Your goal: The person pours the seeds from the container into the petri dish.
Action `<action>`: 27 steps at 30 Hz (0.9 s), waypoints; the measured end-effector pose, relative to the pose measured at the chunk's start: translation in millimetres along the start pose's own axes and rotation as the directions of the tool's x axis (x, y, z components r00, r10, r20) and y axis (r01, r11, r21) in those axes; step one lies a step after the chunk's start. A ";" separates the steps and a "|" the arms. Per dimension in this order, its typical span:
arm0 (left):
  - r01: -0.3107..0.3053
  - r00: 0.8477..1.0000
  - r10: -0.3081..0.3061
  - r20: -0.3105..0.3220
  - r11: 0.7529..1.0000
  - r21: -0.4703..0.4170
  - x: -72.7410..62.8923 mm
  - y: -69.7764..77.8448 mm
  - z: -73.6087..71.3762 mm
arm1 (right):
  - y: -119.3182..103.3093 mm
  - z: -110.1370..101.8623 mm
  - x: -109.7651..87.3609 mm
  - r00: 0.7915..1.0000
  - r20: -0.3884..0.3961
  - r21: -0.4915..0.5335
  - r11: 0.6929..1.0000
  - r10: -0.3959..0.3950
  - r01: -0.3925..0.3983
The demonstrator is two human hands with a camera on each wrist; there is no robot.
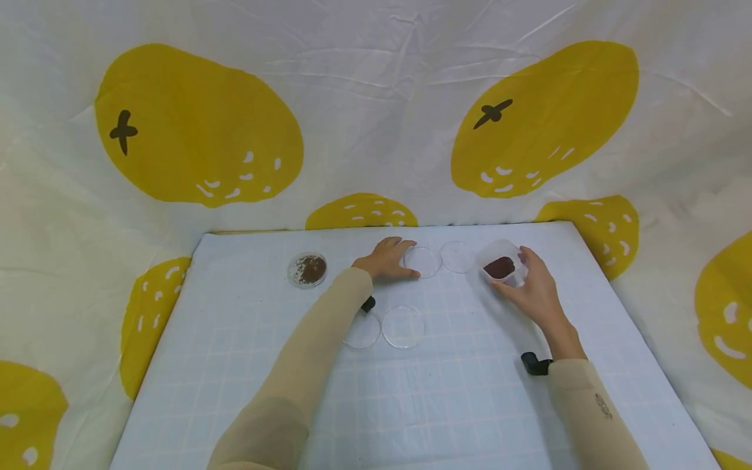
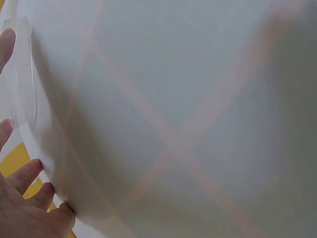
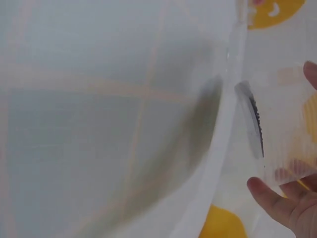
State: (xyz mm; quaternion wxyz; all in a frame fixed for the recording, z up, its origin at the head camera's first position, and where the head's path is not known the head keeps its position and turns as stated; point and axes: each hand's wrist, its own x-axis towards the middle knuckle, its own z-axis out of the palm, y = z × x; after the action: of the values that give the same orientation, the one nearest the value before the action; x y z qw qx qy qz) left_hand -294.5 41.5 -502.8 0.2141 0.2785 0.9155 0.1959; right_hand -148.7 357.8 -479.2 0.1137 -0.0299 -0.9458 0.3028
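My left hand (image 1: 388,258) reaches to a clear petri dish (image 1: 431,262), its thumb and index finger at opposite sides of the rim. In the left wrist view the same dish (image 2: 22,74) sits between two fingertips, while the other fingers (image 2: 42,196) spread beside it. My right hand (image 1: 536,287) grips a clear plastic container (image 1: 504,251) by its sides, tilted toward the left over the table. Dark brown powder (image 1: 499,267) lies inside it. From the right wrist the container (image 3: 282,119) shows between thumb and fingers, the powder as a dark line.
Another clear dish (image 1: 456,257) stands between the two hands. Two more, one (image 1: 403,327) beside another (image 1: 362,329), lie nearer me, partly below the left sleeve. A dish with brown and white grains (image 1: 308,269) stands at left. Behind the table (image 1: 458,405) hangs a patterned cloth (image 1: 376,98).
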 end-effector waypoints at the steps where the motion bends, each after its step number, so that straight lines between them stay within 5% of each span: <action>1: -0.002 1.000 0.002 -0.001 1.000 -0.002 -0.5 0.4 -0.5 | -0.3 0.1 1.8 1.000 0.003 -0.004 1.000 -0.021 0.021; 27: 0.040 0.999 -0.040 -0.002 0.999 0.005 1.5 -1.9 3.8 | -32.4 16.1 36.0 0.953 0.124 -0.099 0.952 -0.278 0.290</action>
State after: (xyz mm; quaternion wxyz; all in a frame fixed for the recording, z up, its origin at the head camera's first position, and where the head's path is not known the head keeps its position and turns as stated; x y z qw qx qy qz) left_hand -294.6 41.9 -507.3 0.2165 0.2604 0.9216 0.1896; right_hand -187.0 326.8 -466.0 0.1026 0.1165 -0.9610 0.2289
